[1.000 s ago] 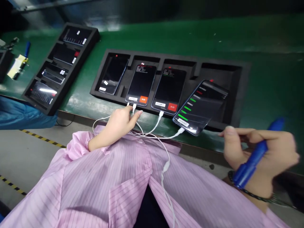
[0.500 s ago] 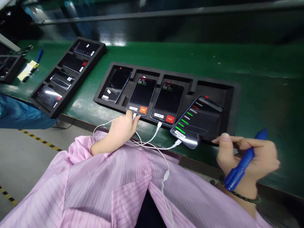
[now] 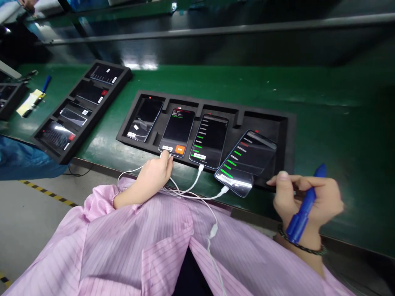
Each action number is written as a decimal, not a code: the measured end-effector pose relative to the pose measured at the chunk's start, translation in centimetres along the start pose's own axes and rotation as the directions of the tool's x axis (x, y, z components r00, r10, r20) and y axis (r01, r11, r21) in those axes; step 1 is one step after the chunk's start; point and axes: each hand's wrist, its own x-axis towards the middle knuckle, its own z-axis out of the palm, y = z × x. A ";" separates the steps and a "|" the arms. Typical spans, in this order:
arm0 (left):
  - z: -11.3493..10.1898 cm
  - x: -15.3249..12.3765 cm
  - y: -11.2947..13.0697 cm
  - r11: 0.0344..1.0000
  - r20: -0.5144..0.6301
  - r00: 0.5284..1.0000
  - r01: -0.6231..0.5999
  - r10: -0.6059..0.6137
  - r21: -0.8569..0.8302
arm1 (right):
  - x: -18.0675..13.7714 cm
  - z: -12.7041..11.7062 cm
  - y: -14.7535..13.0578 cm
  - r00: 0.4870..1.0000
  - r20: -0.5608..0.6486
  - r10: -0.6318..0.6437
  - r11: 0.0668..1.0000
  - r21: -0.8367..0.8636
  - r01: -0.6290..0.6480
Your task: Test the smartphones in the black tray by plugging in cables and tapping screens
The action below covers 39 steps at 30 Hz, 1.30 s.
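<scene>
A black foam tray [image 3: 288,123] holds several smartphones. My left hand [image 3: 156,170] is closed at the lower edge of the second smartphone [image 3: 177,129], pinching a white cable plug [image 3: 161,155] mostly hidden by the fingers. That screen shows an orange box. White cables run to the third smartphone [image 3: 210,139] and to the tilted fourth smartphone [image 3: 247,160], which lies askew over the tray's front edge. Both show lists with green lines. The leftmost smartphone [image 3: 145,119] has a dark screen. My right hand [image 3: 308,197] is closed around a blue pen [image 3: 304,213], right of the fourth phone.
A second foam tray [image 3: 89,131] with several phones lies at left on the green bench [image 3: 216,82]. Beyond it are a yellow notepad [image 3: 30,102], a blue pen [image 3: 46,83] and part of another tray [image 3: 12,98]. A blue sleeve [image 3: 27,158] reaches in from the left.
The third phone's screen has switched from a dark page with a red box to a list with green lines. The view has shifted slightly; both hands keep their grips.
</scene>
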 end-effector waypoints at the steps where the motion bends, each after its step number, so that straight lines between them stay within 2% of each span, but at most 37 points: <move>1: 0.2 0.0 -0.1 1.000 -0.017 1.000 -0.007 0.006 -0.007 | 0.0 0.0 0.0 1.000 0.000 0.007 1.000 0.008 -0.007; 9: 1.0 0.1 -0.7 0.996 -0.167 0.986 -0.029 0.015 -0.085 | -0.2 0.3 0.1 0.999 -0.018 -0.035 0.995 0.088 0.036; 11: 0.7 -0.2 -0.7 0.985 -0.143 0.989 -0.073 0.050 -0.158 | -0.3 0.3 0.0 0.999 -0.015 -0.038 0.995 0.090 0.040; 13: 0.2 -0.6 -0.4 0.931 -0.094 0.981 -0.190 0.169 -0.313 | -0.3 0.2 0.0 0.998 -0.015 -0.055 0.995 0.088 0.056; 15: -0.3 -0.9 0.4 0.843 -0.054 0.953 -0.289 0.298 -0.454 | -0.2 0.2 -0.2 0.996 -0.010 -0.089 0.992 0.086 0.089; 16: -0.5 -0.9 0.9 0.824 -0.030 0.943 -0.306 0.332 -0.477 | -0.2 0.1 -0.4 0.993 -0.002 -0.116 0.990 0.085 0.116; 18: -0.8 -0.8 2.3 0.865 0.047 0.942 -0.285 0.333 -0.412 | -0.1 0.0 -0.8 0.981 0.023 -0.191 0.979 0.083 0.188; 21: -1.2 -0.1 4.4 0.953 0.145 0.957 -0.220 0.253 -0.210 | 0.1 -0.3 -1.8 0.940 0.065 -0.336 0.940 0.083 0.331; 23: -1.4 0.3 5.6 0.974 0.160 0.966 -0.184 0.204 -0.128 | 0.0 -0.6 -2.5 0.901 0.081 -0.426 0.904 0.077 0.421; 27: -1.8 0.7 6.8 0.990 0.156 0.978 -0.134 0.139 -0.042 | -0.5 -1.2 -3.9 0.815 0.161 -0.557 0.830 0.065 0.554; 29: -1.7 0.9 6.9 0.989 0.148 0.977 -0.149 0.151 -0.022 | -0.8 -1.3 -4.4 0.754 0.246 -0.610 0.786 0.063 0.615; 31: -1.4 1.1 6.8 0.983 0.136 0.974 -0.182 0.183 -0.019 | -0.8 -1.5 -4.6 0.715 0.308 -0.628 0.761 0.046 0.648; 33: -0.9 1.2 6.6 0.977 0.111 0.970 -0.213 0.215 -0.029 | -0.6 -1.5 -4.4 0.741 0.311 -0.596 0.778 -0.006 0.628; 37: 0.2 0.9 6.1 0.959 0.014 0.960 -0.277 0.278 -0.063 | 0.5 -1.3 -3.2 0.866 0.290 -0.407 0.866 -0.178 0.467; 39: 0.3 0.6 5.7 0.937 -0.075 0.940 -0.340 0.334 -0.087 | 1.0 -1.0 -2.6 0.886 0.296 -0.357 0.879 -0.213 0.426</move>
